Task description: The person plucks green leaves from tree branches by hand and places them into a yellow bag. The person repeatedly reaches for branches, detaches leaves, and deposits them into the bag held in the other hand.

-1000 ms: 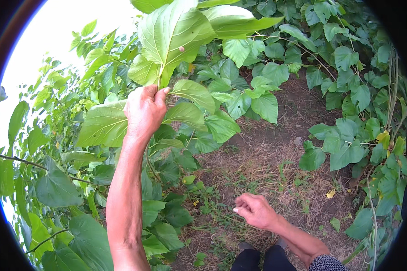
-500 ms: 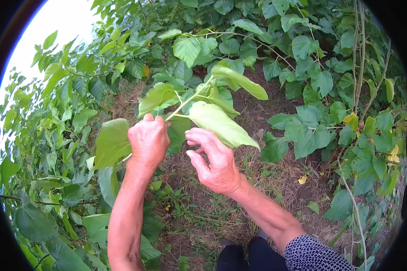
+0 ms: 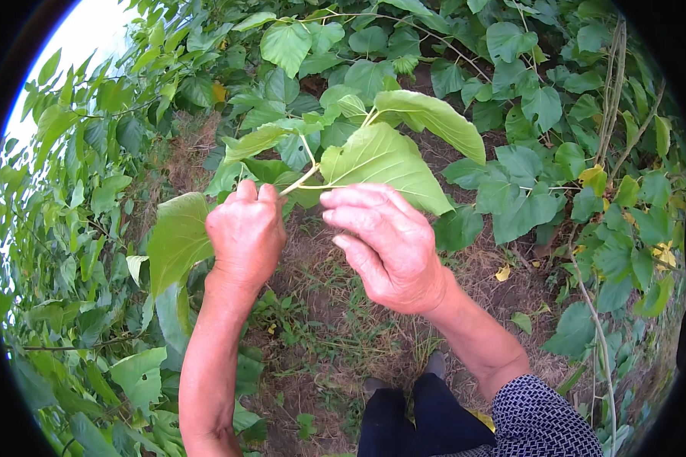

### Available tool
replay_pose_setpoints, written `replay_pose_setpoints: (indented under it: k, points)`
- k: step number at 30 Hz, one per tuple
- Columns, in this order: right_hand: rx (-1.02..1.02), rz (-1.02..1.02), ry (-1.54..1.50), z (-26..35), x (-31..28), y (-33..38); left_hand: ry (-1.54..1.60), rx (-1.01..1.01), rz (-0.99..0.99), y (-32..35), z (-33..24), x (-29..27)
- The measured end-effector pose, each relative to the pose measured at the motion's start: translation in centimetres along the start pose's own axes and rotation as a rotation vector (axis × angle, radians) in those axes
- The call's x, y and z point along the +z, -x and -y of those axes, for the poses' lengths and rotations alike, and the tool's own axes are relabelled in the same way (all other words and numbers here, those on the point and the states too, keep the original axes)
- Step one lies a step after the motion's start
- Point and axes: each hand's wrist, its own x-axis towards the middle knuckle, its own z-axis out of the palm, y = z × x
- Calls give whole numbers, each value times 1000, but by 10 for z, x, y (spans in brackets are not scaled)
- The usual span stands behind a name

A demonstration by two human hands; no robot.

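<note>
A pale green leafy branch (image 3: 303,181) with broad, veined leaves slants up and to the right out of my left hand (image 3: 245,232), whose fist is closed round its stem. One large leaf (image 3: 385,164) spreads just above the fingers of my right hand (image 3: 389,247). Those fingers are stretched and slightly curled, with the thumb apart from them and nothing seen between. The fingertips lie close under the leaf's stalk; whether they touch it I cannot tell. Another big leaf (image 3: 179,242) hangs to the left of my fist. The stem inside the fist is hidden.
Dense leafy bushes (image 3: 61,266) crowd the left side and the far edge. On the right stand more leafy branches (image 3: 526,194) and thin bare stems (image 3: 611,91). Between them runs bare soil with dry grass (image 3: 320,365), where my shoes (image 3: 434,364) stand.
My right hand has shifted a little right and its fingers have straightened. The branch's leaves have swung and turned, the large ones moving right. My left fist keeps its hold.
</note>
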Motion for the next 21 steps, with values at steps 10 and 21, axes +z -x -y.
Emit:
replay_pose_setpoints:
  k: [10,21]
  points:
    - [-129,618,527,-38,31,1,191,127,164,38,0,-4]
    - [-182,587,394,-44,23,46,-115,599,490,18,21,-25]
